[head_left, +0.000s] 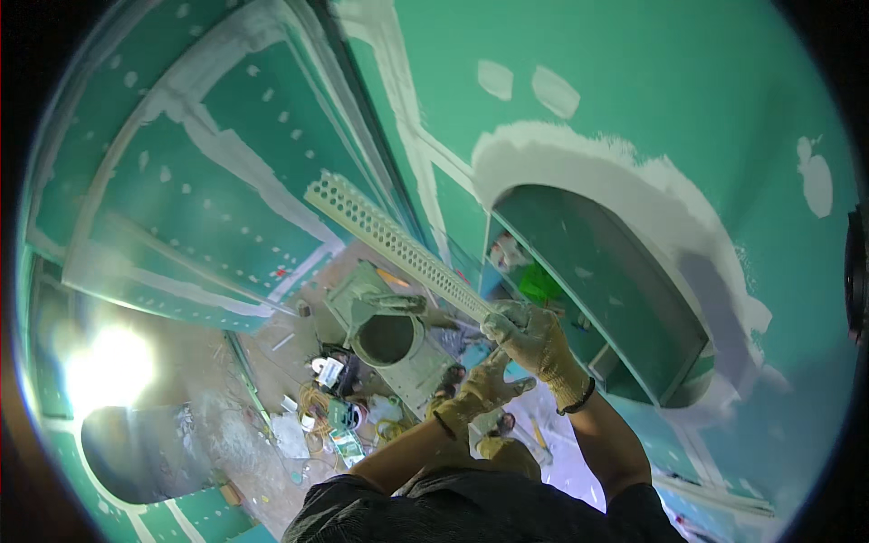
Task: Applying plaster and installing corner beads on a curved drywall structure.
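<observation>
A long, pale perforated corner bead (398,242) slants up and to the left in front of me. My right hand (540,347), in a yellowish work glove with grey-smeared fingers, is closed around its lower end. My left hand (489,387), gloved the same way, is just below and left of the right one. Its fingers are apart and appear to hold nothing. Beneath the bead stands a bucket (387,340) with grey compound on its rim. A compound-coated tool (391,302) lies across the bucket's far side.
Green drywall with white joint compound surrounds me. A curved opening (615,290) is cut in the right wall. A bright work light (110,369) shines at left. Cables (317,403), bags (290,434) and tools litter the floor below. The bucket stands on a compound-smeared platform (418,380).
</observation>
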`<action>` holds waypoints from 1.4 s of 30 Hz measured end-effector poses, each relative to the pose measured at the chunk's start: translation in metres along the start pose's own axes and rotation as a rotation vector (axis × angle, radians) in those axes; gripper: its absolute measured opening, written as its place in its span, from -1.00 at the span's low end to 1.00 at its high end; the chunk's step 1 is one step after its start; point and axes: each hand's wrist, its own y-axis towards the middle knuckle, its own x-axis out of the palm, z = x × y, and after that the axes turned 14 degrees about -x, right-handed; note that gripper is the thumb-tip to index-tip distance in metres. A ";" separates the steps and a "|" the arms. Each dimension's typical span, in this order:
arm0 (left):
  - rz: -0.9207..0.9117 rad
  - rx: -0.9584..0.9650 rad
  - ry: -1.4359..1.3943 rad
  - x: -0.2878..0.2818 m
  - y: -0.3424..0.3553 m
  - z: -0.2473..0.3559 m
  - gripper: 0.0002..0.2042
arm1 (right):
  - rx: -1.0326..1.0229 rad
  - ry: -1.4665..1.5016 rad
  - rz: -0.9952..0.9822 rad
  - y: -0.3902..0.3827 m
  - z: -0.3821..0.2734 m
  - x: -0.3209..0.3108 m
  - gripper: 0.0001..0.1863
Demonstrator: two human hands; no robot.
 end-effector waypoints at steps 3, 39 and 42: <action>0.163 0.115 -0.110 0.000 -0.004 0.009 -0.19 | -0.119 -0.056 -0.044 0.023 -0.040 0.001 -0.62; 0.918 0.581 -0.730 -0.096 -0.155 0.019 -0.49 | -0.249 0.382 0.011 0.040 -0.163 -0.084 -0.50; 0.887 0.498 -0.863 -0.100 -0.185 -0.019 -0.46 | -0.188 0.227 -0.049 0.017 -0.106 -0.085 -0.57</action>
